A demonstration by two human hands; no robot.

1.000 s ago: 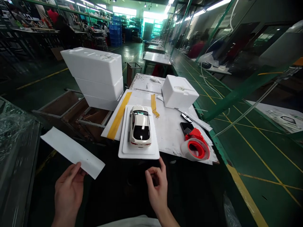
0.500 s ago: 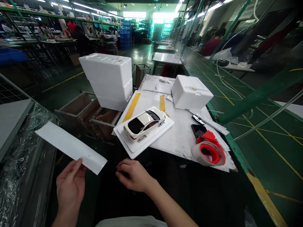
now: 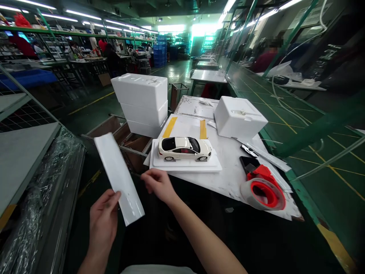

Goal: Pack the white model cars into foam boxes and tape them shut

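A long white strip (image 3: 121, 179) with a glossy surface is pinched in my left hand (image 3: 104, 220), its upper end leaning left. My right hand (image 3: 158, 184) is closed just right of the strip, below the foam base; what its fingers hold, if anything, is too small to name. A white model car (image 3: 185, 149) with a dark rear window sits on a white foam base (image 3: 185, 166) at the near left edge of the white table (image 3: 222, 182). The car's nose points right.
Stacked white foam boxes (image 3: 142, 102) stand behind left, another foam box (image 3: 239, 118) at the table's back right. A red tape dispenser (image 3: 265, 190) and a black phone (image 3: 248, 163) lie on the right. Plastic wrap (image 3: 42, 213) covers the left side. People sit farther off.
The foam base with the car has turned, so the car now lies sideways. The strip has swung steeper in my left hand. My right hand has risen slightly, and the view has shifted.
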